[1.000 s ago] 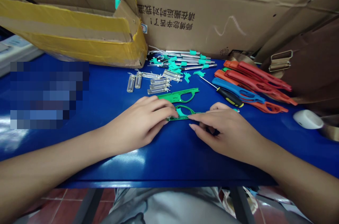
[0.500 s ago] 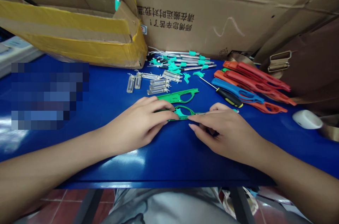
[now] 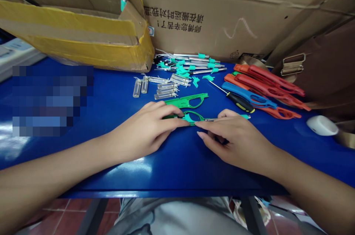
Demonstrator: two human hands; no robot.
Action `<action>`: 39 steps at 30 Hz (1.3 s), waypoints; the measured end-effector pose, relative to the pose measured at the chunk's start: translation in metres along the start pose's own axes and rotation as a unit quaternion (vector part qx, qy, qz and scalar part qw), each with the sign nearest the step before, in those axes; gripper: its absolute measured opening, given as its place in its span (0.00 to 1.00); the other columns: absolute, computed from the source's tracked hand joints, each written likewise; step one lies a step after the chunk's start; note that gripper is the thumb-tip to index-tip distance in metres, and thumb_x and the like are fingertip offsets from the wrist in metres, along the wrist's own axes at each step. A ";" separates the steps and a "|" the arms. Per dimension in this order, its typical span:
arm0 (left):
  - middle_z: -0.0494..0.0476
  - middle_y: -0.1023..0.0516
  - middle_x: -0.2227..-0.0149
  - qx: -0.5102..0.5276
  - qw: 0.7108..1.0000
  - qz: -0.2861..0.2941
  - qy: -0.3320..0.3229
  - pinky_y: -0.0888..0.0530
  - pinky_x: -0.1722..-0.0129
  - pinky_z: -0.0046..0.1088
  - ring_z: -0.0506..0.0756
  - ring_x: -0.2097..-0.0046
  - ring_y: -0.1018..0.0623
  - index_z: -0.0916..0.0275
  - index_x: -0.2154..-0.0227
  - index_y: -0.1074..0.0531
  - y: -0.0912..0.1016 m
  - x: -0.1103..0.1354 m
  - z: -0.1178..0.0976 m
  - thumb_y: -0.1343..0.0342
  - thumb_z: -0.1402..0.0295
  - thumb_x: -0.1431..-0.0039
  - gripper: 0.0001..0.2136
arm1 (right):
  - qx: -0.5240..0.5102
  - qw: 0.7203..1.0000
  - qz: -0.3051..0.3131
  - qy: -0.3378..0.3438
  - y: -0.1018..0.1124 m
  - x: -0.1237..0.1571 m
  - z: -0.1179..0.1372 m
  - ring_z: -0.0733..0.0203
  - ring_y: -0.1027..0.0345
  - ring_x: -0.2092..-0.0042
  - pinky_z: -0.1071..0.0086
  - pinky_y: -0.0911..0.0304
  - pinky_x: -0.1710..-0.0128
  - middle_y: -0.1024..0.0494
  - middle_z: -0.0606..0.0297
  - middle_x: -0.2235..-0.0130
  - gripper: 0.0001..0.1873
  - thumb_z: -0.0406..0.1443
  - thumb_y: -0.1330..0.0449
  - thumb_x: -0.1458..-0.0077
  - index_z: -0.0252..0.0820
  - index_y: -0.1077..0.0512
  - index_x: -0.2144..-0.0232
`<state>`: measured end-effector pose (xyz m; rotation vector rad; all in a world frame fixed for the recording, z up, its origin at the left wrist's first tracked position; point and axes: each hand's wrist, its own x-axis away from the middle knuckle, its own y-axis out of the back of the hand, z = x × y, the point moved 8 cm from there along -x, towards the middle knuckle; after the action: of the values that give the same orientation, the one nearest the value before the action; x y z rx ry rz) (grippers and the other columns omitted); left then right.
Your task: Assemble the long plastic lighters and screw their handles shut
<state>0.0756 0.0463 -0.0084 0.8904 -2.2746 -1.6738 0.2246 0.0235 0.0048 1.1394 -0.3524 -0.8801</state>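
On the blue table lies one green lighter casing half (image 3: 197, 114) with a teal trigger piece (image 3: 189, 118) set in its loop end. My left hand (image 3: 151, 126) grips this casing, fingertips pressed close to the trigger and covering the casing's left part. A metal lighter tube (image 3: 207, 119) reaches right from the loop and passes under my right hand (image 3: 235, 137). My right fingers curl over the tube; the index fingertip touches the casing's lower edge, and the thumb sits slightly apart. Just behind lies another green casing half (image 3: 185, 101), its left end hidden by my left hand.
Several clear fuel tanks (image 3: 165, 90) and a pile of metal tubes with teal triggers (image 3: 194, 65) lie behind. A screwdriver (image 3: 240, 102) rests beside red, orange and blue casings (image 3: 249, 94). A white oval object (image 3: 322, 125) sits right. Cardboard boxes (image 3: 111, 50) stand at the back.
My left index finger has slid slightly right along the casing, and my right index fingertip has shifted slightly left towards it. The other parts on the table have not moved.
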 end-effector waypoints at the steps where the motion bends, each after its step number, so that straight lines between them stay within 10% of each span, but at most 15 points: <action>1: 0.55 0.27 0.44 -0.001 1.000 0.002 0.000 0.33 0.48 0.39 0.59 0.46 0.27 0.50 0.43 0.28 0.000 0.000 0.000 0.53 0.72 0.28 0.17 | 0.003 1.000 0.004 -0.001 -0.001 0.000 0.000 0.63 0.32 0.73 0.60 0.42 0.61 0.18 0.66 0.70 0.13 0.35 0.43 0.33 0.38 0.22 0.52; 24: 0.57 0.26 0.43 -0.010 1.000 -0.002 -0.004 0.31 0.48 0.41 0.60 0.46 0.27 0.50 0.43 0.27 -0.001 0.001 0.000 0.51 0.73 0.30 0.18 | -0.007 1.000 -0.014 -0.020 0.003 -0.001 -0.002 0.64 0.31 0.72 0.65 0.39 0.64 0.21 0.71 0.74 0.09 0.34 0.41 0.35 0.41 0.22 0.56; 39: 0.56 0.19 0.49 -0.015 0.999 -0.040 -0.030 0.28 0.48 0.39 0.58 0.49 0.21 0.56 0.50 0.23 0.023 -0.003 0.014 0.41 0.61 0.33 0.12 | -0.081 0.994 -0.011 -0.072 0.021 -0.008 -0.049 0.61 0.30 0.64 0.66 0.34 0.64 0.22 0.61 0.62 0.05 0.36 0.37 0.39 0.43 0.21 0.62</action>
<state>0.0626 0.0637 0.0086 0.9496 -2.2735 -1.7881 0.2606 0.0638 0.0046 0.9340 -0.3799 -0.9947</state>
